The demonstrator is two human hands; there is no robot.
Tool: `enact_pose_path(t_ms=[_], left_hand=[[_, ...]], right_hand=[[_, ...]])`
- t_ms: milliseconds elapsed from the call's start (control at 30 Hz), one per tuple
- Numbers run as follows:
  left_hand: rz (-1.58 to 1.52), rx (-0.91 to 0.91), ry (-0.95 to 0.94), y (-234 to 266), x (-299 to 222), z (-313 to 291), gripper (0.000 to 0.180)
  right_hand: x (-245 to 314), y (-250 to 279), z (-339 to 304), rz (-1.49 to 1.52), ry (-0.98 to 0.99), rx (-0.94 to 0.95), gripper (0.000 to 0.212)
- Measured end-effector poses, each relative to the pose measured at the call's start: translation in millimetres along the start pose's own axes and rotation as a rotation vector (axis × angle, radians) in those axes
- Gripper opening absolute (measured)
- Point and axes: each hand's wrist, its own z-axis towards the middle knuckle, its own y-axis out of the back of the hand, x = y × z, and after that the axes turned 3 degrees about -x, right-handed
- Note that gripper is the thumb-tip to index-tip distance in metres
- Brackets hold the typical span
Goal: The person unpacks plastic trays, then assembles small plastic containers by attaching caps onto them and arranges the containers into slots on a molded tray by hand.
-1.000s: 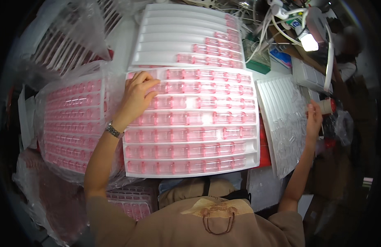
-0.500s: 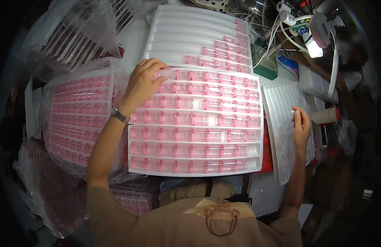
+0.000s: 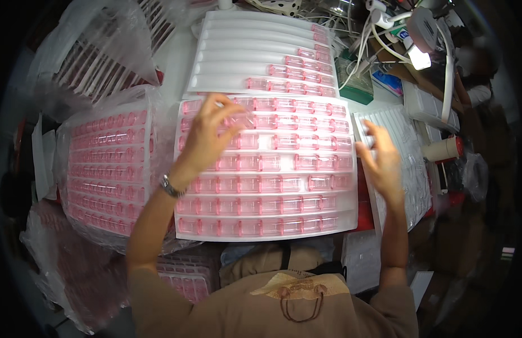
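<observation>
My left hand [image 3: 209, 132] is over the upper left part of a white ribbed tray [image 3: 351, 217]. Thumb and fingers pinch a clear pink tube-shaped piece [image 3: 238, 120], slightly blurred and lifted over the rows. Rows of similar clear pink pieces [image 3: 250, 205] lie end to end in the tray's grooves, with a few gaps among them. My right hand [image 3: 383, 160] hovers by the tray's right edge, its thumb and fingers apart and nothing visible between them.
Behind lies another white tray [image 3: 227, 50], with pink pieces along its right side. A plastic-wrapped stack of filled trays [image 3: 106, 163] stands at the left. Clear-covered trays [image 3: 407, 174] lie at the right. A lit lamp [image 3: 420, 58] and cables are at the back right.
My left hand has moved slightly right and nearer, lifting the pink piece off the top row. My right hand has come left to the tray's edge, its pinch now opened.
</observation>
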Motion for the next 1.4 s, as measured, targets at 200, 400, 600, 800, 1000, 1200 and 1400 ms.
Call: enact_pose_path(t_ms=[200, 400, 600, 800, 1000, 1200, 1400], left_hand=[[0.247, 0.179, 0.033, -8.4, 56.6, 31.7, 0.027], [0.253, 0.064, 0.033, 40.4, 87.0, 15.5, 0.026], [0.447, 0.087, -0.027, 49.9, 86.3, 7.7, 0.028], [-0.266, 0.055, 0.17, -0.2, -3.3, -12.4, 0.03], [-0.784, -0.131, 0.283, -18.1, -10.0, -21.6, 0.035], [0.105, -0.176, 0.058, 46.6, 54.4, -1.0, 0.029], [0.059, 0.186, 0.084, 27.8, 93.5, 14.8, 0.026]], right_hand=[[-154.7, 10.3, -42.1, -0.932, -0.287, 0.114, 0.027], [-135.7, 10.8, -29.4, -0.627, -0.251, 0.001, 0.026], [-75.9, -16.3, 19.3, 0.628, -0.231, -0.18, 0.023], [92.7, -69.2, 48.5, 1.107, -0.022, -0.029, 0.02], [103.6, -73.9, 37.0, 0.348, 0.526, 0.039, 0.043], [-49.9, -3.8, 29.1, -0.115, -0.08, -0.217, 0.034], [-150.7, 11.4, -8.9, -0.6, -0.427, 0.177, 0.029]])
